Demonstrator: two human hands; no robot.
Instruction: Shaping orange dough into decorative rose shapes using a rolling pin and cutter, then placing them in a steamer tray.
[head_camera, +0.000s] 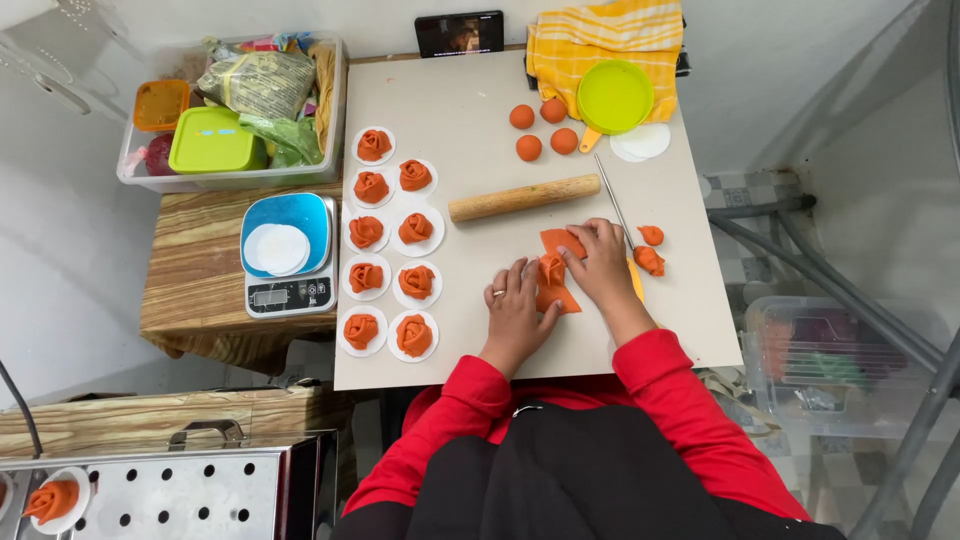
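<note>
Both hands down on bench (450, 110), palms down: left hand (517, 312) & right hand (603, 262), fingers curled, pinch soft orange dough strip (553, 272) between them, mid-bench. Smooth wooden rolling pin (523, 197) just beyond; rose-shaped dough pieces (390, 240) on white discs to the left.

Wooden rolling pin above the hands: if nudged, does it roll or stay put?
The rolling pin is a plain cylinder lying on the flat board, so it probably rolls if pushed sideways. It looks solid wood, likely stiff and fairly heavy. Nothing chocks it.
</note>
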